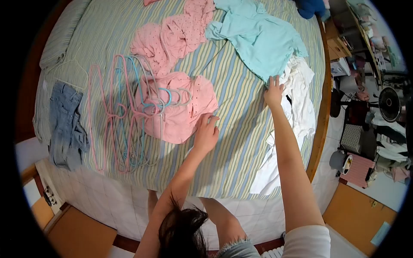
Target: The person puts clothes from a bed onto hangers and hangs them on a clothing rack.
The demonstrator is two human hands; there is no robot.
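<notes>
My left hand [206, 134] is at the right edge of a pink garment [176, 129], fingers apart and pointing up the bed. Pink, blue and grey hangers [122, 114] lie in a loose heap partly over that garment. Farther right, my right hand [274, 91] reaches to the lower tip of a light teal garment [262, 38], beside white clothes [299, 90]. Its fingers rest at the teal fabric's edge; whether they grip it is unclear. A dotted pink garment [172, 41] lies crumpled above the hangers.
Blue jeans [66, 124] and a pale wire hanger [69, 71] lie at the left of the striped bed [232, 159]. The bed's wooden edge [320, 150] runs down the right. Beyond it stand a fan [389, 102] and a pink box [356, 170].
</notes>
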